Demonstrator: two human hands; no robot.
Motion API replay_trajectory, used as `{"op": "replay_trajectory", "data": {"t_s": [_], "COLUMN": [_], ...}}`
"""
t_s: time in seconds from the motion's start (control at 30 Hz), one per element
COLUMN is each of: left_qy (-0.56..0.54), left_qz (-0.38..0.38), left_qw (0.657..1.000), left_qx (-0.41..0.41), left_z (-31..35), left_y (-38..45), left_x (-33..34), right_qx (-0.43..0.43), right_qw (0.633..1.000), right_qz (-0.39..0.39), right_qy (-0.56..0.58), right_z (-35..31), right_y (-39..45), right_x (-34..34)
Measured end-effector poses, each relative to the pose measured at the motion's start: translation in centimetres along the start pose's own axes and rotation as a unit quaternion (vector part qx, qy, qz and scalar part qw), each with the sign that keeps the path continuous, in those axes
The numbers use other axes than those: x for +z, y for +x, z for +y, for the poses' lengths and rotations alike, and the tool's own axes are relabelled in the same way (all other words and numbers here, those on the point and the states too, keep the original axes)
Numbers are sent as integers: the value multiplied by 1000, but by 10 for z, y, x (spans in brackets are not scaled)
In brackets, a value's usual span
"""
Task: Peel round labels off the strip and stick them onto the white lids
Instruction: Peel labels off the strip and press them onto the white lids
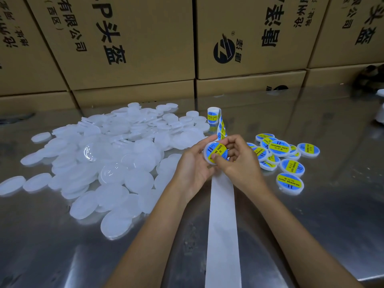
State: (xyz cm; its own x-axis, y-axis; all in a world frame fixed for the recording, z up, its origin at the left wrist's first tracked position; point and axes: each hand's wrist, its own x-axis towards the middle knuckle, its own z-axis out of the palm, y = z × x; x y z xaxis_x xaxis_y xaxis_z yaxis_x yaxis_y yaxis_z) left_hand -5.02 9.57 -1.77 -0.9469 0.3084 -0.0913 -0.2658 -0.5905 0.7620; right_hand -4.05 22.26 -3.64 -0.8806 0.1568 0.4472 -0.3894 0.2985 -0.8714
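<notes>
My left hand (pixel 192 163) grips a white lid (pixel 216 153) that carries a blue and yellow round label. My right hand (pixel 239 161) holds the same lid from the right, its thumb pressing on the label's lower edge. The label strip (pixel 221 126) runs from a small roll (pixel 213 115) behind my hands, passes under them, and its bare white backing (pixel 222 221) trails toward me across the table. A big heap of plain white lids (pixel 116 154) lies to the left. Several labelled lids (pixel 287 156) lie to the right.
The work surface is a shiny metal table (pixel 311 225). Stacked cardboard boxes (pixel 133 48) with black print wall off the far edge. A dark object (pixel 368 76) and something white (pixel 380 113) sit at the far right edge.
</notes>
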Motion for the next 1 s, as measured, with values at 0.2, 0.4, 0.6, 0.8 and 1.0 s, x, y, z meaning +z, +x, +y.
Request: {"op": "replay_trajectory", "data": {"t_s": [0.2,0.4,0.6,0.8,1.0], "left_qy": [0,-42,-46,-18,144], "left_qz": [2,-12,-36,-72,-44], "left_qw": [1000,999,998,997,988], "left_qx": [-6,-12,-15,-29,17], "left_z": [-2,0,-1,0,0], "left_y": [1,0,-1,-4,-2], "left_x": [-1,-5,-6,-8,-6], "right_qx": [-45,-25,-19,-69,-73], "right_qw": [995,991,972,964,975], "right_qz": [21,41,20,-14,9], "right_qy": [-82,-124,-234,-255,-211], "right_z": [1,5,10,11,15], "right_y": [-2,-2,-3,-2,1], "right_x": [1,-2,-4,-9,-8]}}
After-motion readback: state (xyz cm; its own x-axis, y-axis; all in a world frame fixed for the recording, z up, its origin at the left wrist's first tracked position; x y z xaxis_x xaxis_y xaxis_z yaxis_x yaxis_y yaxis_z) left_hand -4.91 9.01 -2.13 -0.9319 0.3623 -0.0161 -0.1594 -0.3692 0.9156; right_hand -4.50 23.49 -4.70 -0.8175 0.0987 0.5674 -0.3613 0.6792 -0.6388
